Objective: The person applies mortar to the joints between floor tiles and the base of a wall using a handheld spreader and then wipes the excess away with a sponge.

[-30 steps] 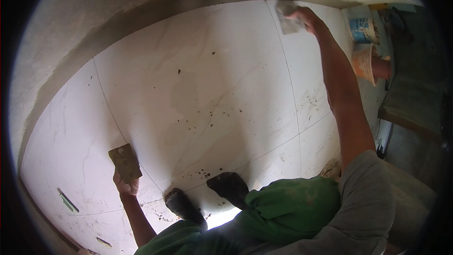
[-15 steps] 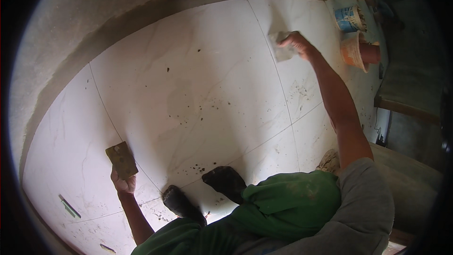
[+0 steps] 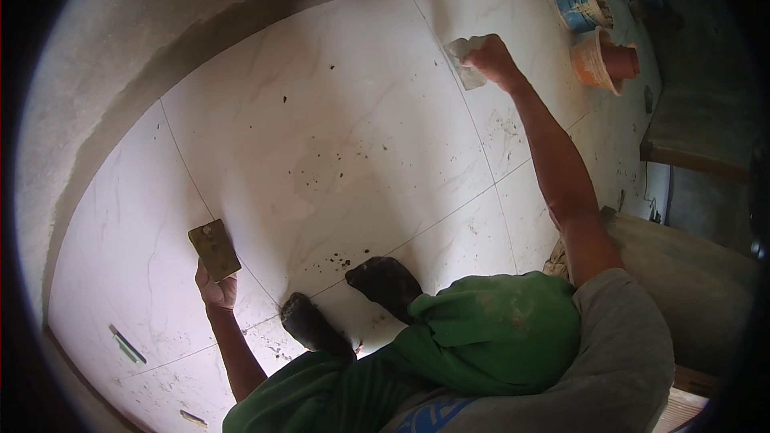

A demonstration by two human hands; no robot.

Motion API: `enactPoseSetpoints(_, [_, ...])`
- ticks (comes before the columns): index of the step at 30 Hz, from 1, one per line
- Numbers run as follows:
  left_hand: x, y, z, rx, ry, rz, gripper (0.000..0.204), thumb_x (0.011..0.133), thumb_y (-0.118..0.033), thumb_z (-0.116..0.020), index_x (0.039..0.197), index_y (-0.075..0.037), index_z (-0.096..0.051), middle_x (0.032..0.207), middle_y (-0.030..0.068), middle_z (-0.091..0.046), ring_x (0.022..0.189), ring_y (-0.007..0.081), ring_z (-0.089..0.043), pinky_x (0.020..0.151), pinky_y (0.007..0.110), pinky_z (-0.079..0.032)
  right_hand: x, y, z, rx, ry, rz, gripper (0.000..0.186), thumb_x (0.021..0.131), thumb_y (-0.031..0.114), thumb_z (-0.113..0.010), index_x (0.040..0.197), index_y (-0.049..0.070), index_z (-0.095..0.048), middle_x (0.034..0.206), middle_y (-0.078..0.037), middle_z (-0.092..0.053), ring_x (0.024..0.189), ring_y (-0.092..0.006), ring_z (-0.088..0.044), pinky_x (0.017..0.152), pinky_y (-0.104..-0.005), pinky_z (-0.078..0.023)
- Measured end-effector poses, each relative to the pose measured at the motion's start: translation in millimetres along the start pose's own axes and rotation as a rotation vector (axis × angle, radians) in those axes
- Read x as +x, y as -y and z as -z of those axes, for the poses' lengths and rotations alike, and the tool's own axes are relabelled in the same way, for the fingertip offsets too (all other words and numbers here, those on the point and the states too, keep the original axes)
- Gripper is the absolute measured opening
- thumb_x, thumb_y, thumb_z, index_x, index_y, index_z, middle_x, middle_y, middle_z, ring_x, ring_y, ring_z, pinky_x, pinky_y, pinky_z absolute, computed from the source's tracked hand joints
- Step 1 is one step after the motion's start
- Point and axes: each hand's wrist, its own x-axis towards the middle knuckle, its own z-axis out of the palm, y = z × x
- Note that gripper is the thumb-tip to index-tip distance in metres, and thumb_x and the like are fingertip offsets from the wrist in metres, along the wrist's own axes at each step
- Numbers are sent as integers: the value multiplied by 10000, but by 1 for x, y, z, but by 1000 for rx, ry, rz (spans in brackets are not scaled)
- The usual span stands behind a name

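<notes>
My left hand (image 3: 218,292) holds up a flat, olive-brown rectangular slab (image 3: 214,251), fingers beneath it; its exact kind I cannot tell. It hangs over the pale marbled floor tiles (image 3: 297,128), near a thin joint line. Far out to the right, my right hand (image 3: 492,62) grips a flat grey rectangular piece (image 3: 468,72), perhaps a scraper. That piece lies against the tile surface across a long joint. Dark crumbs (image 3: 341,261) are scattered over the tiles between my hands.
At the far right stand a blue bucket (image 3: 574,10) crusted with paste and an orange bucket (image 3: 589,62) with a reddish container in it. A grey wall (image 3: 128,40) curves along the far side. Green strips (image 3: 128,346) lie at lower left, near my dark-shod feet (image 3: 385,285).
My right hand has shifted the grey piece slightly left, onto the joint line. The left hand still holds the slab, turned a little. The whole view has shifted slightly.
</notes>
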Motion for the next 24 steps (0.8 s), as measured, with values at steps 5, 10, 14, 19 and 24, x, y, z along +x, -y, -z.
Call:
enactPoseSetpoints(5, [-7,-11,6,33,-48,-8,400,1105,-229,-558,1429,5,-564,1385,145,-676,1226,260,-689,1020,400,-607,-79,55,-110,-596,-180,413,294,792,78,-615,1041,-19,-738,993,-282,-727,852,-401,-732,810,-512,-603])
enactPoseSetpoints(10, [-3,-7,10,-23,43,23,412,1107,-189,-527,1465,14,-532,1416,164,-658,1250,289,-681,1035,440,-607,-52,59,-76,-581,-286,50,211,770,115,-638,930,35,-751,833,-210,-747,914,-384,-752,813,-492,-603])
enactPoseSetpoints(14, [-4,-8,17,-36,21,8,410,1106,-191,-526,1464,9,-536,1419,173,-656,1263,299,-675,1026,453,-611,-50,61,-91,-618,-278,186,240,787,152,-632,964,45,-754,912,-200,-762,932,-394,-752,836,-490,-602])
enactPoseSetpoints(19, [-2,7,-1,53,-32,-27,393,1112,-247,-544,1417,-2,-572,1359,140,-688,1199,268,-702,1001,414,-613,-55,50,-93,-564,-187,304,299,785,94,-615,1064,43,-711,936,-184,-750,887,-381,-732,753,-518,-584])
enactPoseSetpoints(24, [-4,-4,7,54,-5,-64,427,1103,-248,-566,1450,0,-554,1401,124,-674,1253,278,-677,1032,417,-593,-152,85,-177,-588,-77,565,351,813,88,-634,1159,43,-676,977,-210,-712,869,-413,-706,813,-580,-561])
